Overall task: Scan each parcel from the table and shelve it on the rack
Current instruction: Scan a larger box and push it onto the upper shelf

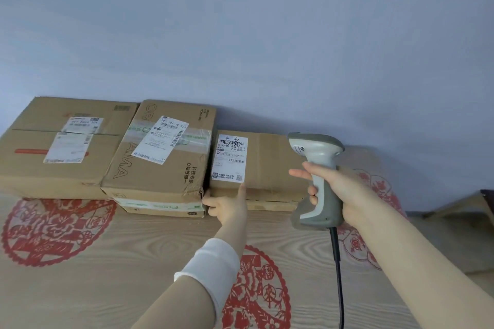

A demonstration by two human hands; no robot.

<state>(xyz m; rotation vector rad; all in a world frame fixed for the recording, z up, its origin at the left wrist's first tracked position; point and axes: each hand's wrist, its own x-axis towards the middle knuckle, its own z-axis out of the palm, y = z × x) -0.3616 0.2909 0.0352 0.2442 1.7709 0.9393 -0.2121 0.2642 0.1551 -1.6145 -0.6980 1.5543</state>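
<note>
3 cardboard parcels sit in a row on the wood-grain table (pixel 139 246), backs to a pale blue wall (pixel 240 35).
- Large parcel (pixel 32 157) at far left, 2 white labels on top.
- Middle parcel (pixel 160 168) touches it, turned slightly askew, 1 label over clear tape.
- Small parcel (pixel 270 160) on the right, lower than the others, just beside the middle one. Its white label (pixel 231 159) faces up, with handwriting across the top and a barcode further down.

Left hand (pixel 228 204): grasps the near edge of the small parcel at its left corner. The thumb lies up on the top face and touches the label's lower edge; the fingers curl against the front face. White cuff (pixel 211 262) on the wrist.

Right hand (pixel 339 192): clenched round the handle of a grey-and-white scanner (pixel 320 208), index finger stretched forward past the handle. The scanner is held upright above the table, near the parcel's right end, its head turned toward the label. Black cable (pixel 337 262) hangs from its base.

Red paper-cut patterns (pixel 53 227) decorate the tabletop. The parcel is on the table, flat.
</note>
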